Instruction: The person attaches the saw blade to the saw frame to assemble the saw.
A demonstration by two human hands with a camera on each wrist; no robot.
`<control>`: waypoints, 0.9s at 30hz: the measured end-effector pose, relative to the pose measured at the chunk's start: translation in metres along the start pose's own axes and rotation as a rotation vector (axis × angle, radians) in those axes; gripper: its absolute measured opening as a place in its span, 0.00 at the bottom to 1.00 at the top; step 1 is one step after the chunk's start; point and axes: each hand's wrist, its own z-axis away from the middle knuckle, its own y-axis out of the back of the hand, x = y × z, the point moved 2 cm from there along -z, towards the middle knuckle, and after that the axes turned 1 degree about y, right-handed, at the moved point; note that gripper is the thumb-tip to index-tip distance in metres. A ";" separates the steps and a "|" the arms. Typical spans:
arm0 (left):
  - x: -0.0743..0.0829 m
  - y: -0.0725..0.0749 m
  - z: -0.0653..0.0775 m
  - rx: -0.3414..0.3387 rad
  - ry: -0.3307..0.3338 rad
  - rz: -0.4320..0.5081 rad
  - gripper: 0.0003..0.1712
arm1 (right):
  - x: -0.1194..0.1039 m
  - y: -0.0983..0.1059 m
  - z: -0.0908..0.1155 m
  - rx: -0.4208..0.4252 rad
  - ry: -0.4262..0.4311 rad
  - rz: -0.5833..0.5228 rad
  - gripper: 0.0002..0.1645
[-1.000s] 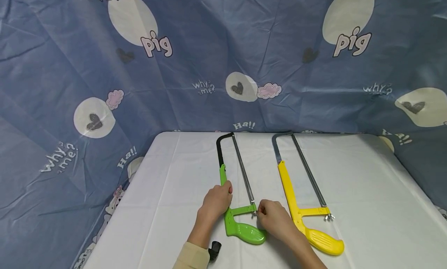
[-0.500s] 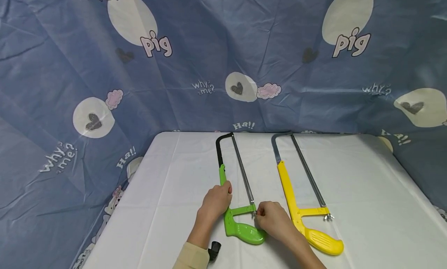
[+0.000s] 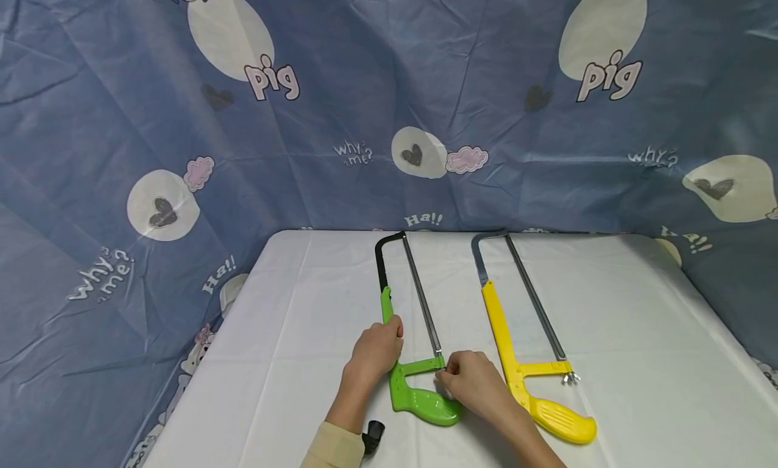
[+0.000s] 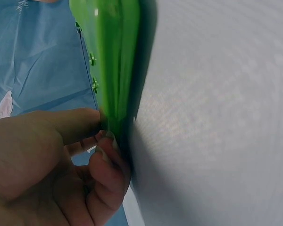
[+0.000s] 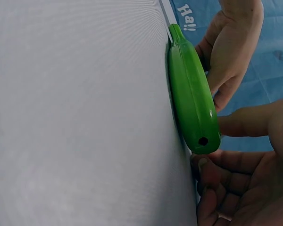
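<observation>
A green hacksaw (image 3: pixel 434 407) lies flat on the white table, its blade (image 3: pixel 422 292) on the right side of the frame. My left hand (image 3: pixel 375 352) grips the green frame above the handle; in the left wrist view, thumb and fingers pinch the green bar (image 4: pixel 113 56). At the near end of the blade, my right hand (image 3: pixel 477 385) has thumb and forefinger on the wing nut, which the fingertips mostly cover. The right wrist view has the green handle (image 5: pixel 191 89) end-on, hiding the nut, with the right hand's fingers (image 5: pixel 245 122) behind it.
To the right lies a yellow hacksaw (image 3: pixel 498 316) with a silver wing nut (image 3: pixel 571 378), close beside my right hand. A small black object (image 3: pixel 373 435) sits by the left wrist. Blue printed cloth (image 3: pixel 340 103) hangs behind the white table (image 3: pixel 316 306).
My right hand's fingertips have moved slightly left and closed over the wing nut, which showed more before. The left hand and both hacksaws stay in place.
</observation>
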 end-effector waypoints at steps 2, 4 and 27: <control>0.000 0.000 0.000 0.000 -0.003 -0.004 0.03 | 0.000 0.000 0.000 -0.003 -0.002 0.003 0.12; 0.000 0.000 0.000 -0.001 -0.002 -0.005 0.03 | 0.000 0.001 0.000 -0.001 -0.003 0.008 0.12; -0.001 -0.001 0.000 -0.002 0.006 0.003 0.03 | 0.003 0.003 -0.005 -0.087 0.000 0.003 0.08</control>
